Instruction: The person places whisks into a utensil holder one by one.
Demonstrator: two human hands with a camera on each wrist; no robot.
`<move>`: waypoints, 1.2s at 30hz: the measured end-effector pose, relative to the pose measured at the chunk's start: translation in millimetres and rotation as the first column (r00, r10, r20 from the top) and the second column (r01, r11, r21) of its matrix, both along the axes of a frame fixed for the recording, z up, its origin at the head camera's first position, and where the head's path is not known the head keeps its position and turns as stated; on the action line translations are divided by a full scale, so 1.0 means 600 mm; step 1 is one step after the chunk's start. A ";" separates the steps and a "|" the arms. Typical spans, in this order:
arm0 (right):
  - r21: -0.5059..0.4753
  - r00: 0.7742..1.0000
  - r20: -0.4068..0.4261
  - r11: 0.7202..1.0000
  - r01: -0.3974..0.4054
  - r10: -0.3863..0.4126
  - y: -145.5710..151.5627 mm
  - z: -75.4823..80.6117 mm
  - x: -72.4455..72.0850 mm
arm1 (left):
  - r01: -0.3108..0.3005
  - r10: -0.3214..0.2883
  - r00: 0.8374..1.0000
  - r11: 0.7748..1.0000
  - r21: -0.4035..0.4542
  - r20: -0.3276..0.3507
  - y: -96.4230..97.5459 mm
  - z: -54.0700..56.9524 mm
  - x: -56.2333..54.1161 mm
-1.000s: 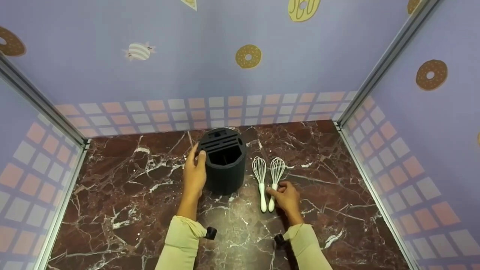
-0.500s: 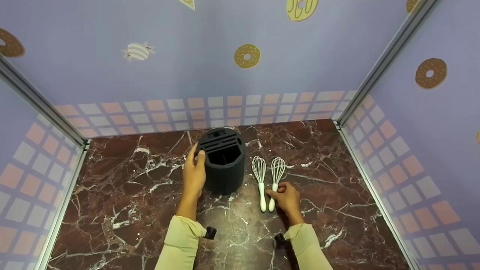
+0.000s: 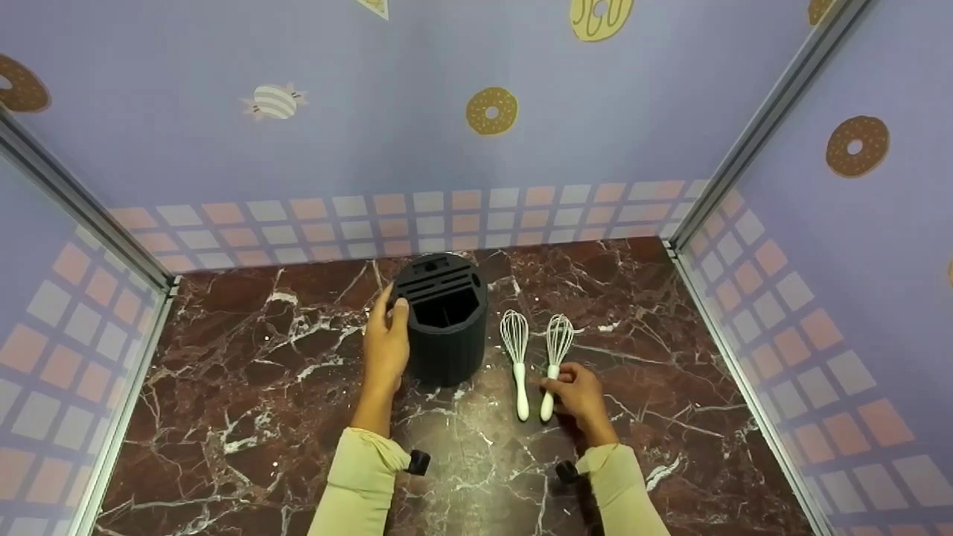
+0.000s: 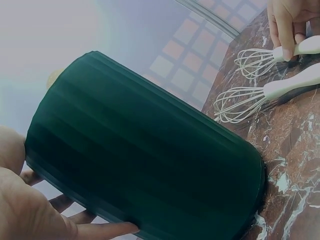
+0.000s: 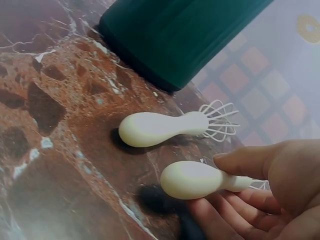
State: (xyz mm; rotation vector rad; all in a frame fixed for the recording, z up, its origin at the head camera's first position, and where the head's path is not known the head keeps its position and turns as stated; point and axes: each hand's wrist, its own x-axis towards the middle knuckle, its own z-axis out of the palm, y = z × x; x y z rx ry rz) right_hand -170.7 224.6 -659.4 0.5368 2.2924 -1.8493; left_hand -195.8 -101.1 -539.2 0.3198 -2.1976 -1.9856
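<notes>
A dark green, nearly black ribbed utensil holder (image 3: 447, 350) stands upright on the marbled surface, its top cut with slots and a large opening. My left hand (image 3: 386, 346) grips its left side, thumb at the rim; in the left wrist view that hand's fingers (image 4: 107, 230) curve along the wall. Right of the holder, a white whisk (image 3: 520, 380) lies with its wire end pointing away. Beside it, my right hand (image 3: 581, 394) pinches the handle of a second white whisk (image 3: 552, 376). In the right wrist view, this held whisk (image 5: 192, 179) shows a shadow beneath its handle end.
Purple patterned walls enclose the back and both sides of the marbled surface (image 3: 246, 387). Metal corner strips run up the left and right edges, the right one (image 3: 737, 160) included. Small black devices sit at both cuffs, one at the left cuff (image 3: 418, 462).
My right hand has moved slightly right with its whisk, widening the gap between the two whisks. The left hand, the utensil holder and the other whisk stay where they were.
</notes>
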 end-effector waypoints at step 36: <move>-0.347 0.995 -0.049 0.932 -0.099 0.088 -0.013 0.057 0.002 | -0.033 0.031 0.999 0.998 -0.052 -0.035 0.004 -0.004 0.000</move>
